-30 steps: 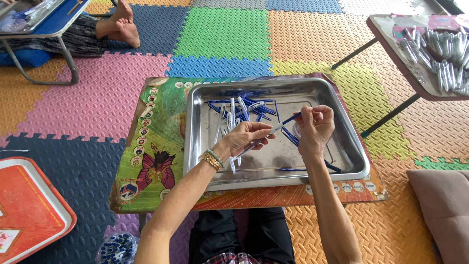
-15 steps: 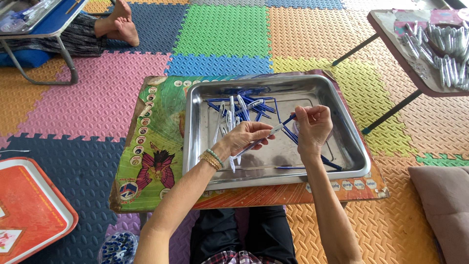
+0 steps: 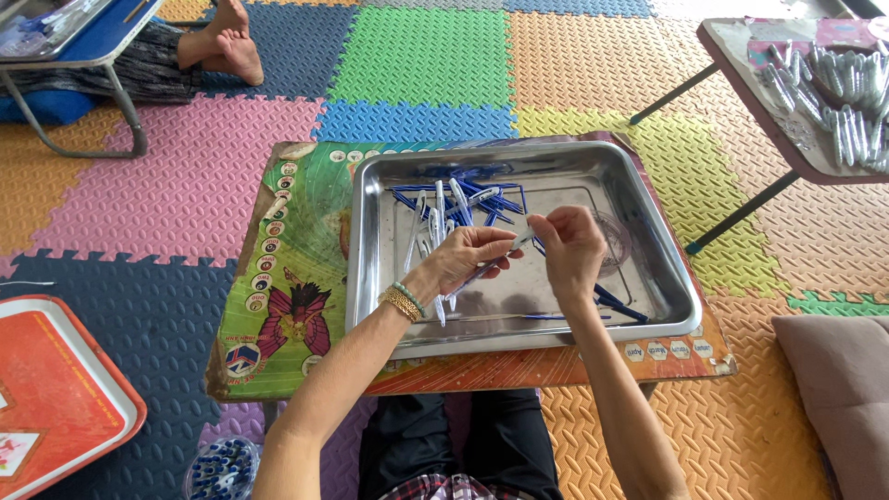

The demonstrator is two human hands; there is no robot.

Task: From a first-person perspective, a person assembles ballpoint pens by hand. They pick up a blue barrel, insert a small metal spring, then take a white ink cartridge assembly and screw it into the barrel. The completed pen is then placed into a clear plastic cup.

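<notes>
Colourful foam floor mats (image 3: 417,56) all over. Red tray (image 3: 56,389) lower left. Blue folding table (image 3: 83,37) upper left, a person's bare foot (image 3: 231,46) just beside it. Table with silvery pen parts (image 3: 833,83) upper right. Brown cushion (image 3: 838,389) lower right. Clear tub of blue bits (image 3: 222,468) bottom edge.

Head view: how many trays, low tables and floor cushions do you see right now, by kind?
Metal tray: 1
Orange-red tray at lower left: 1
Low tables: 3, the patterned one under the metal tray, a blue one upper left, a brown one upper right
Grey-brown cushion lower right: 1
Total: 6
</notes>
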